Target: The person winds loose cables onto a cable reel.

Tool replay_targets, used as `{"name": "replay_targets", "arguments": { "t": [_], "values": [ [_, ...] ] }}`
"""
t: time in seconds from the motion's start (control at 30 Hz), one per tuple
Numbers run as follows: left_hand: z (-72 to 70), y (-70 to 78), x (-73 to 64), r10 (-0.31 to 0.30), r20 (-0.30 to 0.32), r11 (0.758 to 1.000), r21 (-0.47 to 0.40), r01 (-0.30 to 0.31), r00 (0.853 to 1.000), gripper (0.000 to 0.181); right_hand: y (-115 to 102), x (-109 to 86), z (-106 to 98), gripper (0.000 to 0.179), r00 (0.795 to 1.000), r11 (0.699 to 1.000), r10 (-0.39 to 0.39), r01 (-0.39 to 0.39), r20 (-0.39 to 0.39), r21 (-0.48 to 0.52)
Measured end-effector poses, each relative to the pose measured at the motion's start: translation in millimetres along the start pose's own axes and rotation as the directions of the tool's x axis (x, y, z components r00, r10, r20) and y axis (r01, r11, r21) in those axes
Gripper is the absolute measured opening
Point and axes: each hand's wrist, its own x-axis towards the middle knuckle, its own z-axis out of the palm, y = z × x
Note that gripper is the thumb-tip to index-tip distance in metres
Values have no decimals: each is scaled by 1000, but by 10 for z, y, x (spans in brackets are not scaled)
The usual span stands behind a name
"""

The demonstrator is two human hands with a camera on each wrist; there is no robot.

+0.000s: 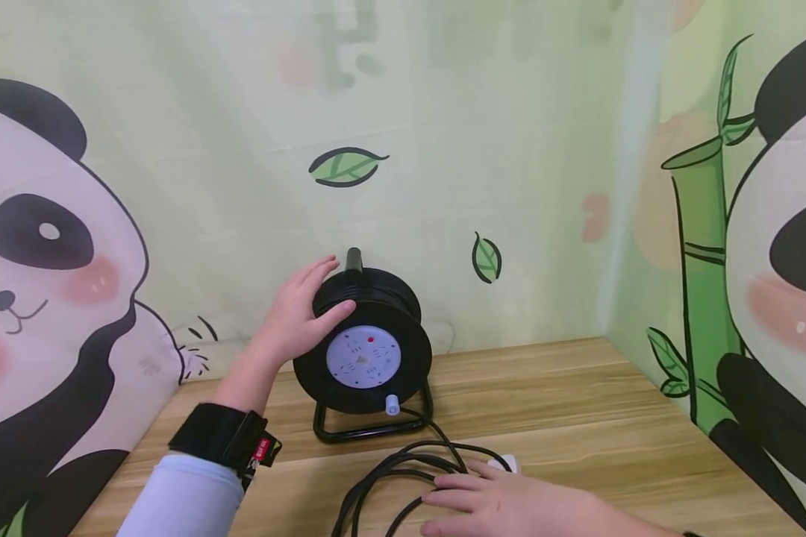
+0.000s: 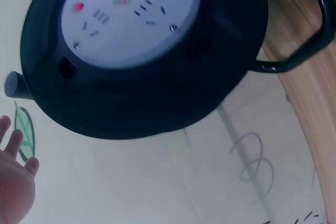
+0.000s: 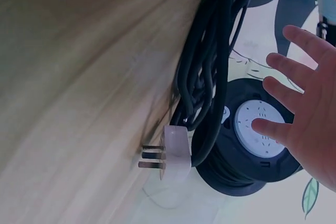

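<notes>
A black cable reel (image 1: 413,358) with a pale round socket panel (image 1: 363,356) stands upright on its tubular frame (image 1: 376,432). My left hand (image 1: 302,313) is at the reel's upper left with fingers extended and thumb over the rim; whether it touches cannot be told. Loops of black cable (image 1: 376,477) lie in front of the reel. Over these loops my right hand (image 1: 504,503) spreads its fingers, gripping nothing. In the right wrist view, a white three-pin plug (image 3: 177,153) lies beside the cable, and the right hand (image 3: 310,103) is apart from both.
Everything stands on a wood-grain table (image 1: 544,403). Behind it hangs a pale green backdrop (image 1: 544,149) with printed pandas and leaves. A grip (image 1: 353,259) sticks up behind the reel's top, and a small pale knob (image 1: 392,405) sits low on its front.
</notes>
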Motion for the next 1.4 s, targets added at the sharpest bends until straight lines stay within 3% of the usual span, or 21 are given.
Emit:
{"name": "replay_targets", "arguments": {
  "t": [0.13, 0.27, 0.37, 0.53, 0.67, 0.87, 0.97, 1.17, 1.4],
  "values": [
    [5, -71, 96, 6, 30, 999, -33, -5, 1000, 60, -14, -9, 31, 47, 999, 999, -27, 27, -18, -43],
    [34, -91, 206, -15, 56, 999, -44, 18, 998, 55, -4, -19, 43, 50, 999, 999, -30, 31, 20, -20],
    [74, -83, 295, -31, 74, 999, -19, 33, 997, 56, -4, -21, 49, 51, 999, 1000, -25, 25, 41, 4],
    [131, -99, 451, 0, 119, 1000, 30, -3, 993, 57, -3, -23, 71, 52, 998, 1000, -31, 31, 47, 0],
    [140, -160, 557, 26, 154, 997, 71, -38, 988, 57, 15, -32, 89, 50, 999, 997, -47, 46, 13, 69],
    [184, -205, 694, -21, 227, 995, 100, -2, 974, 54, 51, -48, 91, 48, 998, 975, -54, 60, -33, 214],
    [216, -211, 736, -14, 250, 993, 115, -15, 968, 45, 60, -40, 100, 47, 999, 969, -42, 43, -8, 244],
    [256, -238, 772, 68, 261, 985, 134, -106, 963, 26, 51, -27, 117, 46, 999, 953, -25, 16, 26, 302],
    [274, -207, 838, 37, 303, 985, 147, -85, 952, 20, 66, -13, 91, 45, 999, 973, -31, 21, 37, 231]
  ]
}}
